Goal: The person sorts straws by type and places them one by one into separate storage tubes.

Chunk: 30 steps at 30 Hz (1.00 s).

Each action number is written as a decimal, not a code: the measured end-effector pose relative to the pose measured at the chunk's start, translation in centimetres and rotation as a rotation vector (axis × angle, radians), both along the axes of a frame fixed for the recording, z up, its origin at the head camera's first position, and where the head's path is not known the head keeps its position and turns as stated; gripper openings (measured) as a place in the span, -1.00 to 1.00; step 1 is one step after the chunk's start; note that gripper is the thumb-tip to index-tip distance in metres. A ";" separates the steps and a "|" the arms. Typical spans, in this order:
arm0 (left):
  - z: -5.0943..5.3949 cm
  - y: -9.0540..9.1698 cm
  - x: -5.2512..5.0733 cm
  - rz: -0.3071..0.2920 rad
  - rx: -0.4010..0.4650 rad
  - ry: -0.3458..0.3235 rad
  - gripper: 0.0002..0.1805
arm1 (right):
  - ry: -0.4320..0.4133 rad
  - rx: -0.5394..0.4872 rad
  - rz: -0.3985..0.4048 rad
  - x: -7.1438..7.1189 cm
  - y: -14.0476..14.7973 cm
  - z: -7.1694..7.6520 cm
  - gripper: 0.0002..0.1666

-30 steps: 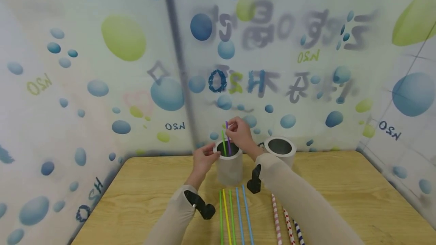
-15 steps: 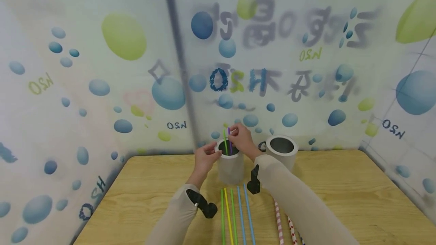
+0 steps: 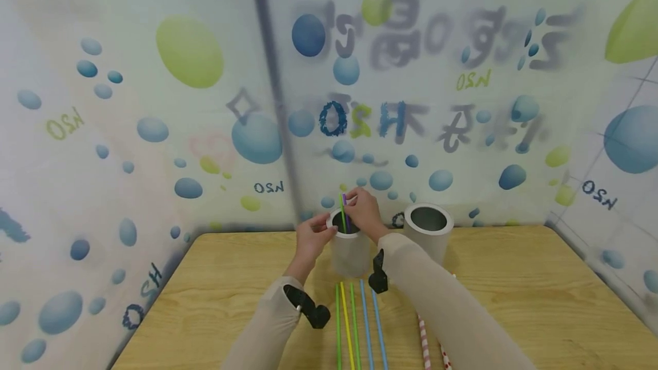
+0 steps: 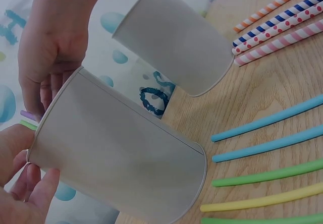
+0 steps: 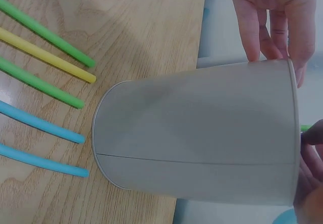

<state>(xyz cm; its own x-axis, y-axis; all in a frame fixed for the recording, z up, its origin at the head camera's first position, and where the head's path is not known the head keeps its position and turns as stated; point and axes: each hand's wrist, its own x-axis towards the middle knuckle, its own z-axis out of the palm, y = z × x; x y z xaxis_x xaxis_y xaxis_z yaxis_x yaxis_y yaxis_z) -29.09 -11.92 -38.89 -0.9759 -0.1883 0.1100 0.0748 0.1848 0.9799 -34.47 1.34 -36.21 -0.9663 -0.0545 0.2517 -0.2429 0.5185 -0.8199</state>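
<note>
Pale wall (image 3: 319, 79) beyond right hand (image 3: 365, 211): blue and green blobs (image 3: 308, 35), mirrored lettering (image 3: 393, 120). Dark upright stripe (image 3: 272, 56) above and left of left hand (image 3: 311, 241). Wood-grain surface (image 3: 231, 278) below both. Light soft.

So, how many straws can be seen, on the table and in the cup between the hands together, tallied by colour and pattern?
Plain green straws: 3
Plain blue straws: 2
Plain yellow straw: 1
Plain purple straw: 1
Orange-striped straw: 1
Blue-striped straw: 1
Red-dotted straw: 1
Pink-striped straw: 1
Total: 11
</note>
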 end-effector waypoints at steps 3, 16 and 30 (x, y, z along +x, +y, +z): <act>0.0 0.0 0.0 -0.002 -0.006 0.008 -0.58 | -0.001 0.034 -0.036 -0.2 -0.2 0.0 -0.79; -0.1 0.1 0.0 -0.006 -0.003 -0.019 -0.58 | 0.017 0.102 -0.094 0.1 -0.5 0.1 -0.83; -0.2 0.0 -0.1 -0.002 -0.006 -0.010 -0.56 | -0.217 -0.192 0.065 0.9 2.1 1.8 -0.75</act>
<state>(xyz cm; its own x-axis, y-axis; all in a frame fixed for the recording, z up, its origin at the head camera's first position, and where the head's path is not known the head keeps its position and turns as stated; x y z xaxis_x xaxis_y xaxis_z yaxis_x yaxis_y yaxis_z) -29.20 -11.95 -39.07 -0.9774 -0.1857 0.1014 0.0654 0.1905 0.9795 -33.60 3.42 -34.46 -0.9947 -0.0893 0.0515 -0.0789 0.3378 -0.9379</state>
